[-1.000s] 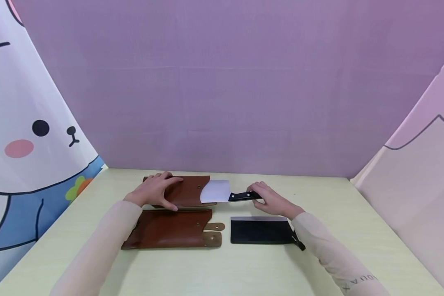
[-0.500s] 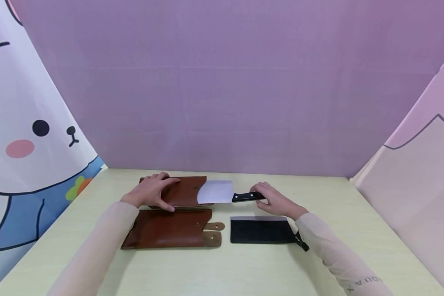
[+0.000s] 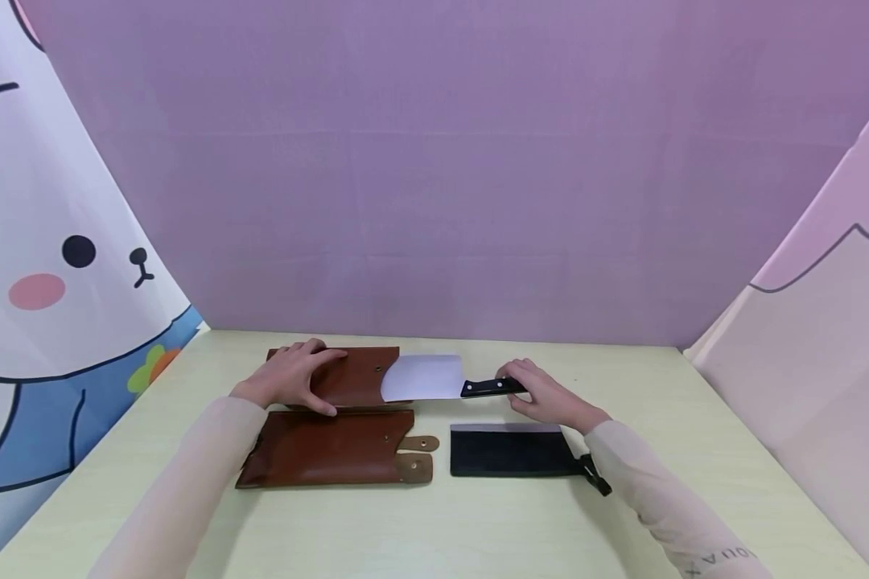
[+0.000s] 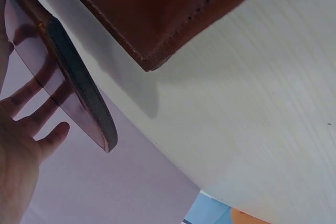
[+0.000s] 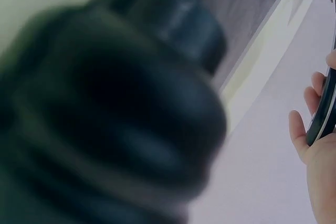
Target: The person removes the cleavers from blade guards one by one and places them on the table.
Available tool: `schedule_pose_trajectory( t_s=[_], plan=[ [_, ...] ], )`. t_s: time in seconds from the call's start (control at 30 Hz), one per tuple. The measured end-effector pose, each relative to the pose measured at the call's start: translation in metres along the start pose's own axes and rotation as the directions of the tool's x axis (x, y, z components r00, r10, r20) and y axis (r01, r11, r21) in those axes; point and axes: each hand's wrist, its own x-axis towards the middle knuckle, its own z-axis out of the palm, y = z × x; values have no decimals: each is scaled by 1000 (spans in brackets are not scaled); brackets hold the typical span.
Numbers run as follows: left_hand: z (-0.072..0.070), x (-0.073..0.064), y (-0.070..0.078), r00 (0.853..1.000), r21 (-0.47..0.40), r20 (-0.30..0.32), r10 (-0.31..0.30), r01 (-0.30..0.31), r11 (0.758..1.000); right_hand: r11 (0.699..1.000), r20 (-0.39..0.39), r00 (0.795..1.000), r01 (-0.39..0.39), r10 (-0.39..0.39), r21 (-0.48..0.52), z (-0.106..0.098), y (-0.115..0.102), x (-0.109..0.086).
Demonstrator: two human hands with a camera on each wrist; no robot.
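Observation:
With thumb on its near edge and fingers over the far part, my left hand (image 3: 290, 376) grips a brown leather knife sheath (image 3: 362, 374). A cleaver (image 3: 423, 378) extends from the sheath's right end, its pale broad blade partly inside. My right hand (image 3: 546, 394) holds the cleaver's black riveted handle (image 3: 487, 388). In the left wrist view the gripped sheath (image 4: 84, 90) is tilted, its edge toward the camera, above the table. The right wrist view catches fingers (image 5: 313, 100) curled along the dark handle (image 5: 326, 106). The blade's tip is hidden in the leather.
Nearer me lies a second brown sheath (image 3: 326, 446) with two snap straps on its right. Right of it is a black-bladed cleaver (image 3: 514, 452), its handle beside my right sleeve. A purple backdrop (image 3: 434, 177) rises behind the table (image 3: 434, 531).
The cleaver has moved right with my right hand, while the sheath has shifted left with my left hand. More of the blade shows now.

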Motion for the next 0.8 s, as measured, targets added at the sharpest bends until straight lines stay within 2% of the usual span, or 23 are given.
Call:
schedule_pose_trajectory(
  t_s=[0.8],
  plan=[
    [-1,-5,-5,999,-7,9,-36,36,999,1000,-20,1000,-18,18,-11,-6,7,-11]
  ],
)
